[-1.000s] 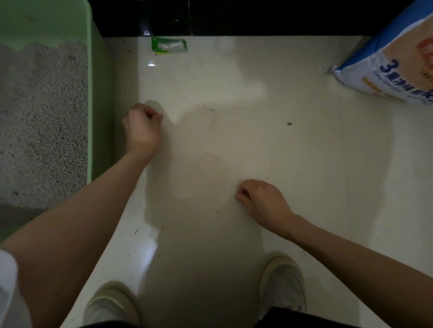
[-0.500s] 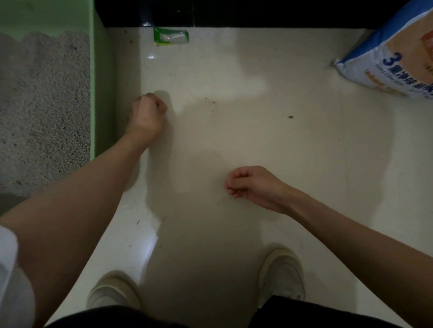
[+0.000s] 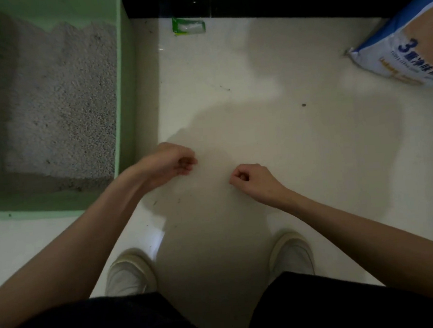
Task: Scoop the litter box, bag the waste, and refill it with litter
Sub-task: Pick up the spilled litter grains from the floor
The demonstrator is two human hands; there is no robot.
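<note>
I see my left hand (image 3: 168,164) and right hand (image 3: 253,180) both curled, holding nothing, over the floor (image 3: 272,140). The green litter box (image 3: 123,93) lies just left; the litter bag (image 3: 406,50), marked "3", sits far right.

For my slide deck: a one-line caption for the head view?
Both hands curled above floor between green litter box and litter bag.

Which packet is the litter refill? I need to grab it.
The big blue-and-white litter bag at far right; the small green-edged sachet lies by the dark baseboard.
</note>
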